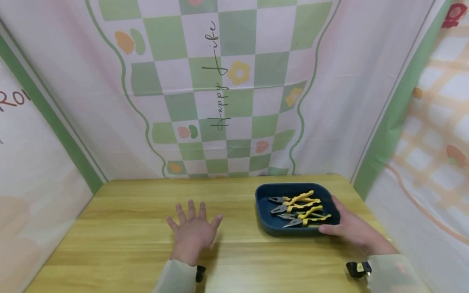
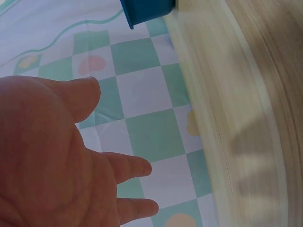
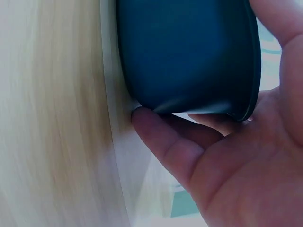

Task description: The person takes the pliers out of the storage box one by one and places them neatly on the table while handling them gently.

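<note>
A dark blue plastic tray (image 1: 289, 232) stands at the right of the wooden table. Inside lie several pliers (image 1: 280, 209) with yellow and black handles, their metal jaws pointing left. My right hand (image 1: 353, 228) grips the tray's right end, thumb at the near rim and fingers around the end wall. In the right wrist view, fingertips (image 3: 147, 118) touch the tray's lower wall (image 3: 184, 56). My left hand (image 1: 194, 236), palm down with fingers spread, is over the table left of the tray and holds nothing. A tray corner (image 2: 149, 10) shows in the left wrist view.
The wooden table (image 1: 128, 228) reaches back to a hanging checked green-and-white cloth (image 1: 238, 99). More printed cloth (image 1: 428, 154) hangs along the right side, and another sheet (image 1: 33, 162) on the left. A black wrist device (image 1: 359, 269) is at the right sleeve.
</note>
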A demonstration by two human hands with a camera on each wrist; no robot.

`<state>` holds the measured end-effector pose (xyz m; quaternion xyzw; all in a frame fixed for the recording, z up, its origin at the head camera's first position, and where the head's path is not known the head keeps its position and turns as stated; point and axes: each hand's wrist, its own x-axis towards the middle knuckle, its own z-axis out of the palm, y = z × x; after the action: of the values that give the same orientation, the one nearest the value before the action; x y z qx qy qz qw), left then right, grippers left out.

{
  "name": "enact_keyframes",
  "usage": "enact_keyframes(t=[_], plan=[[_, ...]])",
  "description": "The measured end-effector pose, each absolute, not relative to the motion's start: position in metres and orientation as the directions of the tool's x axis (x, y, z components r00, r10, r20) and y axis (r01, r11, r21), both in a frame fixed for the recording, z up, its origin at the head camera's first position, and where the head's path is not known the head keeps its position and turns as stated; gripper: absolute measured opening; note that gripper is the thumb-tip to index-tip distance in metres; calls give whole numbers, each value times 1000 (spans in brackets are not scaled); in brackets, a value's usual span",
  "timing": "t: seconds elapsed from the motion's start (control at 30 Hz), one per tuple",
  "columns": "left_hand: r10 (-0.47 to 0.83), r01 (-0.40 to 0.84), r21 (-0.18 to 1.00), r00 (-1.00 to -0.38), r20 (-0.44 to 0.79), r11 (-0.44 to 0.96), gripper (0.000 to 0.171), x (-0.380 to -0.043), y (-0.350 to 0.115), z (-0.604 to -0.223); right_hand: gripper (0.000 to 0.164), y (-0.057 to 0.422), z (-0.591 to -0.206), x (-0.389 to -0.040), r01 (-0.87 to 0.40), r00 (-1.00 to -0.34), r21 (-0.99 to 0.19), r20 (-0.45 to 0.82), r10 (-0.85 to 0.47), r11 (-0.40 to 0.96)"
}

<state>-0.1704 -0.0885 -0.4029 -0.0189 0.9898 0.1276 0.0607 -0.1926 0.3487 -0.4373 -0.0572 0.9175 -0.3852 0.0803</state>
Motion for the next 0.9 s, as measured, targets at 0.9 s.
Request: enact_keyframes(t=[0.9], plan=[[-39, -76, 260, -989, -144, 963, 89, -174, -94, -405, 120, 306, -433, -194, -4, -971, -697, -168, -168, 717]])
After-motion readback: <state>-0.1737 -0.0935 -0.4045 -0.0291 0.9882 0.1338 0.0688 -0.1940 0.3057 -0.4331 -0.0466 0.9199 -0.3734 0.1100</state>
